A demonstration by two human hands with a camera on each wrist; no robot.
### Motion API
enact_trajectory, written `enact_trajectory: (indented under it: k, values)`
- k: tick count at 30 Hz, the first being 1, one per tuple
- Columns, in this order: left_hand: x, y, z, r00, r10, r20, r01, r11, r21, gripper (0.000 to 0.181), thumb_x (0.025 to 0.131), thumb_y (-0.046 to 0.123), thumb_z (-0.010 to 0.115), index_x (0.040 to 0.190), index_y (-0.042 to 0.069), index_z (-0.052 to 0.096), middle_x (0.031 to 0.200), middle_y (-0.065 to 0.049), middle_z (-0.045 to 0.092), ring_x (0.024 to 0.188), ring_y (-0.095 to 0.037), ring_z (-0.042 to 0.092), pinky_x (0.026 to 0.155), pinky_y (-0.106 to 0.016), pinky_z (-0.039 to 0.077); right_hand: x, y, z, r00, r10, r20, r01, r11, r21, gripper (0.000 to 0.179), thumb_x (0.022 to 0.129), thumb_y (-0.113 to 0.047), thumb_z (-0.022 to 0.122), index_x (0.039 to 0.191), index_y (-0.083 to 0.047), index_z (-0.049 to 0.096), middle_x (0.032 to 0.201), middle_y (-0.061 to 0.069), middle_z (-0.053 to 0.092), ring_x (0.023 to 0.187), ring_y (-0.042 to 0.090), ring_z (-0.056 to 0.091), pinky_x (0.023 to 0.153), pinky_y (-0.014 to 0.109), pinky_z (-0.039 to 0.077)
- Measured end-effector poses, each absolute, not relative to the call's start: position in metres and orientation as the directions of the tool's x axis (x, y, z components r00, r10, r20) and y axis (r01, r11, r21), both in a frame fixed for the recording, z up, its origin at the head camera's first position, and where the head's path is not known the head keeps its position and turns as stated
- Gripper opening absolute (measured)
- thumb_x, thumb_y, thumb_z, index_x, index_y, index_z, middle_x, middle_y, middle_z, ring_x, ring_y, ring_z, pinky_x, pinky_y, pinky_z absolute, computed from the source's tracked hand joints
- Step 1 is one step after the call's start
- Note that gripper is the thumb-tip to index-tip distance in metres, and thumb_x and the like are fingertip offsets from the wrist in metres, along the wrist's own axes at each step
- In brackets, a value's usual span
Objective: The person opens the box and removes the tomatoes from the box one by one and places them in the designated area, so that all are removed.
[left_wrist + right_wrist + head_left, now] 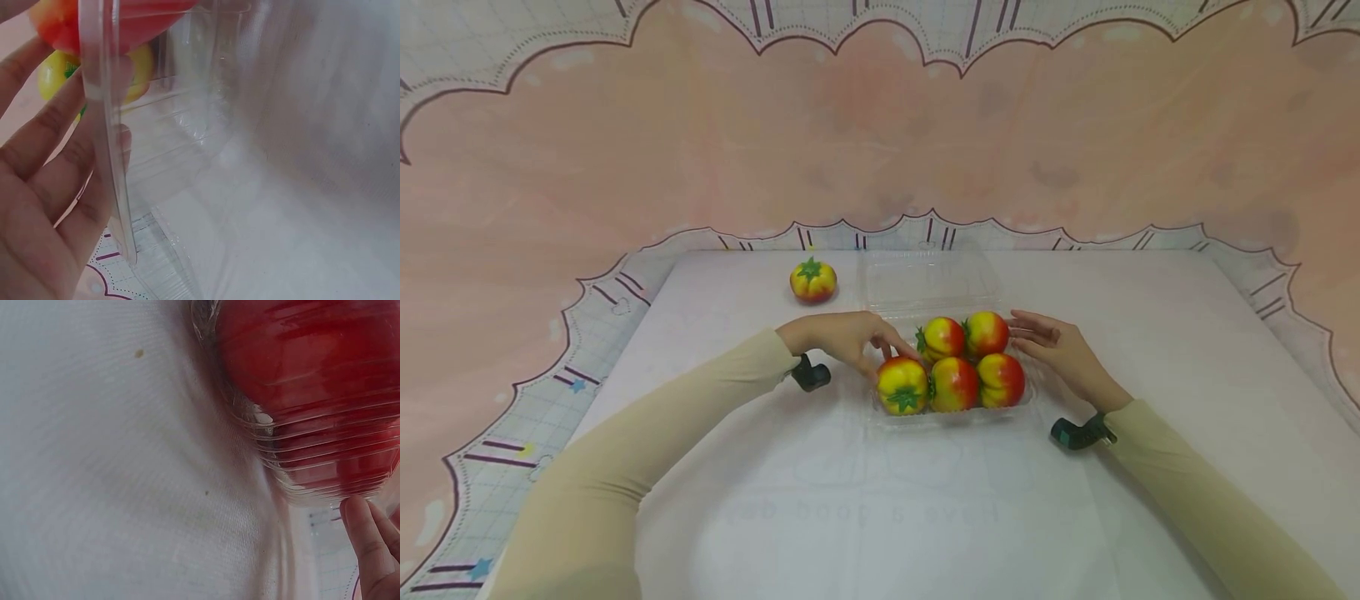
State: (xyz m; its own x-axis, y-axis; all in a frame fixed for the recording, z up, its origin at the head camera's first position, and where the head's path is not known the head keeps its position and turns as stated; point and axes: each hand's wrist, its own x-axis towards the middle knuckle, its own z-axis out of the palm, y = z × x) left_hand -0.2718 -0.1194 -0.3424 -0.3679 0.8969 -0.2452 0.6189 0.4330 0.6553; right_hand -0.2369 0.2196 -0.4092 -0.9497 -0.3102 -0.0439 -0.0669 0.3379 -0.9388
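A clear plastic clamshell box lies with its lid folded back, holding several red-and-yellow, tomato-like fruits with green leafy tops. At its front left corner, my left hand grips a fruit between thumb and fingers. The left wrist view shows this hand partly behind the clear wall, with the red fruit above. My right hand is at the box's right end, fingers extended beside a back fruit. In the right wrist view, a fingertip touches the ribbed box wall.
One more fruit stands on the white table cover at the back left, apart from the box. Behind the table hangs a pink cloth with a scalloped, patterned edge. Dark wrist cameras are strapped to both wrists.
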Motion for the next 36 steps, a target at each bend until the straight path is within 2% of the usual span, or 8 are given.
enact_trajectory:
  k: [8,15,27,36]
  values:
    - [-0.2709,-0.1190,-0.3441,-0.383,0.888,-0.253,0.613,0.449,0.649,0.056,0.078,0.006,0.074,0.131,0.014,0.057,0.129,-0.004,0.060,0.109,-0.018,0.059,0.103,-0.038,0.046,-0.2373,0.2200,-0.4096,-0.949,-0.312,-0.041,-0.071,0.339,-0.938,0.057,0.093,-0.023,0.059,0.143,-0.005,0.038,0.139,0.022,0.048,0.099,-0.014,0.057,0.094,0.023,0.045]
    - [-0.2691,-0.1188,-0.3450,-0.371,0.897,-0.241,0.626,0.433,0.648,0.058,0.077,0.005,0.074,0.131,0.015,0.056,0.129,-0.003,0.059,0.111,-0.019,0.056,0.103,-0.038,0.046,-0.2372,0.2205,-0.4093,-0.948,-0.315,-0.043,-0.072,0.346,-0.936,0.057,0.093,-0.023,0.058,0.143,-0.005,0.038,0.139,0.021,0.048,0.102,-0.011,0.057,0.095,0.024,0.045]
    - [-0.2688,-0.1172,-0.3455,-0.354,0.903,-0.243,0.662,0.426,0.616,0.060,0.075,0.005,0.074,0.132,0.013,0.055,0.128,-0.006,0.060,0.112,-0.022,0.056,0.103,-0.040,0.045,-0.2372,0.2208,-0.4090,-0.952,-0.301,-0.059,-0.063,0.380,-0.923,0.057,0.093,-0.027,0.058,0.143,-0.008,0.038,0.140,0.019,0.048,0.116,0.008,0.059,0.095,0.023,0.044]
    - [-0.2693,-0.1158,-0.3463,-0.345,0.905,-0.249,0.660,0.423,0.621,0.061,0.077,0.007,0.074,0.134,0.014,0.053,0.133,-0.005,0.057,0.114,-0.021,0.055,0.104,-0.039,0.045,-0.2374,0.2208,-0.4101,-0.952,-0.302,-0.052,-0.062,0.356,-0.932,0.056,0.093,-0.025,0.059,0.143,-0.008,0.039,0.140,0.020,0.048,0.108,-0.004,0.059,0.095,0.023,0.044]
